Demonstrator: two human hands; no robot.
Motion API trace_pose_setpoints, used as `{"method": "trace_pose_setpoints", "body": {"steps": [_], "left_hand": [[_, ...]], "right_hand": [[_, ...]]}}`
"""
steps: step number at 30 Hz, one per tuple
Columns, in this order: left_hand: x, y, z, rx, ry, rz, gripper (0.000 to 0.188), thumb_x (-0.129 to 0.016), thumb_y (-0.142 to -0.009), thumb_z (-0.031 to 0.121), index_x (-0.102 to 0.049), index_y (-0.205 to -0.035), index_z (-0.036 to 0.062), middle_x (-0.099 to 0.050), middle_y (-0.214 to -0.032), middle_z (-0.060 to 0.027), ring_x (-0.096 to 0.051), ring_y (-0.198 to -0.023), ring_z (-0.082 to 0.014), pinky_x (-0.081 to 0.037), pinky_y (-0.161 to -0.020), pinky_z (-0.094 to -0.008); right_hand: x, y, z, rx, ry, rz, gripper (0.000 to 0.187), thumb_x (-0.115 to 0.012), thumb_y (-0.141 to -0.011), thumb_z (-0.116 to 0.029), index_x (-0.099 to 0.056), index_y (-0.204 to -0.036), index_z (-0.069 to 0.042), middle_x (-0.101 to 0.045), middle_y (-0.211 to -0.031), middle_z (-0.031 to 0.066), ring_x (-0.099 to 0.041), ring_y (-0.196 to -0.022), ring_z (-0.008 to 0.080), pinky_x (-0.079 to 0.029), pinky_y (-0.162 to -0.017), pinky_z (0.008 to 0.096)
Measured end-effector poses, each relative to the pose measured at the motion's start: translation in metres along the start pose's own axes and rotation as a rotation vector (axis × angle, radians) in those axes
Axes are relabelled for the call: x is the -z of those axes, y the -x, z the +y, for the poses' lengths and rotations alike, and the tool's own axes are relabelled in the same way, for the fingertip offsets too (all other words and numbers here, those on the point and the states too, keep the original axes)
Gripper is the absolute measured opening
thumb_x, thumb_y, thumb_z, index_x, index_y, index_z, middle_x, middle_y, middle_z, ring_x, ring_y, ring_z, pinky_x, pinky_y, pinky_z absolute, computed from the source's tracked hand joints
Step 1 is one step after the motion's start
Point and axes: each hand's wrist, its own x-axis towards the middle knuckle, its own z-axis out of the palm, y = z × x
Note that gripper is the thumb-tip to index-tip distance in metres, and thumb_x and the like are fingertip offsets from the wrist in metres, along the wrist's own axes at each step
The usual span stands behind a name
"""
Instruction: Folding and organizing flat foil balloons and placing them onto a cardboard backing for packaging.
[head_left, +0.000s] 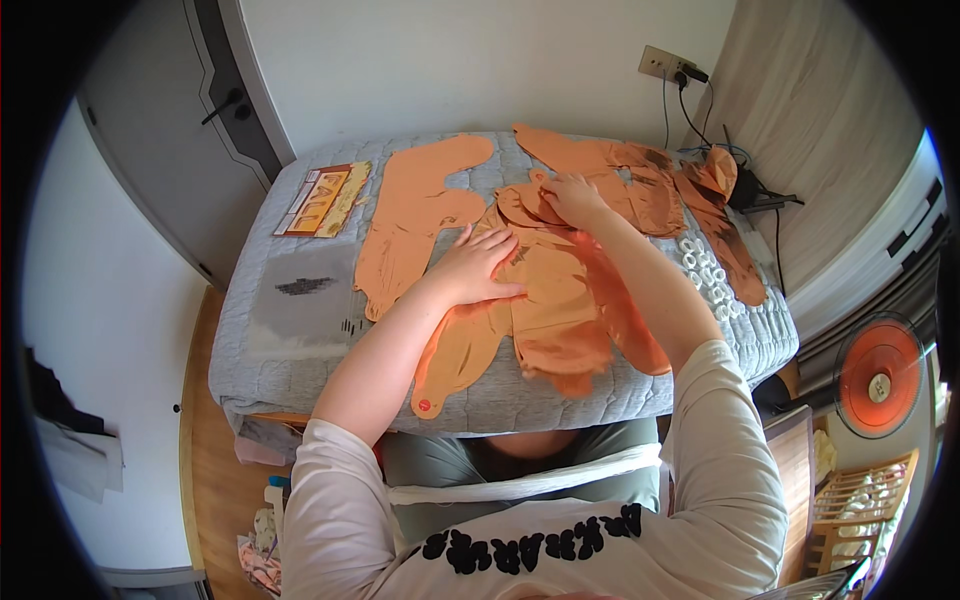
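- Left hand point(478, 268): open, palm flat on orange foil balloon point(545, 300), mid-table.
- Right hand point(572, 196): fingers pinching the balloon's far edge.
- Flat orange balloon point(415, 215) lies left; grey quilted cover point(290, 330) beneath.

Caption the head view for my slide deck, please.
Both hands, left hand and right hand, press flat orange foil balloons on a grey quilted mat.

Person wears a white short-sleeved shirt with bold black lettering across the chest. Sleeves end above the elbows; forearms, left hand point(478, 266) and right hand point(572, 196) are bare. Grey-green trousers below.
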Motion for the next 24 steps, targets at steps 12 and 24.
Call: {"method": "trace_pose_setpoints", "body": {"steps": [12,24], "left_hand": [[-0.001,-0.01,0.003,-0.022,0.022,-0.008,0.105,-0.061,-0.084,0.075,-0.037,-0.156,0.0031,-0.032,-0.165,-0.0155,-0.024,-0.155,-0.0264,-0.009,-0.127,-0.0527],[-0.001,-0.001,-0.003,0.016,0.03,-0.004,0.1,-0.064,-0.084,0.069,-0.038,-0.156,0.0046,-0.032,-0.165,-0.0152,-0.025,-0.155,-0.0263,-0.01,-0.127,-0.0535]], "right_hand": [[0.0,0.021,0.019,0.038,-0.129,0.162,0.05,-0.048,-0.104,-0.037,-0.046,-0.151,-0.019,-0.056,-0.146,0.0146,-0.053,-0.13,0.037,-0.043,-0.107,0.0521],[0.133,0.233,0.001,-0.451,-0.117,-0.388,0.074,-0.071,-0.084,-0.059,-0.062,-0.123,0.003,-0.073,-0.105,0.0216,-0.071,-0.1,0.0351,-0.054,-0.088,0.0429]]}}
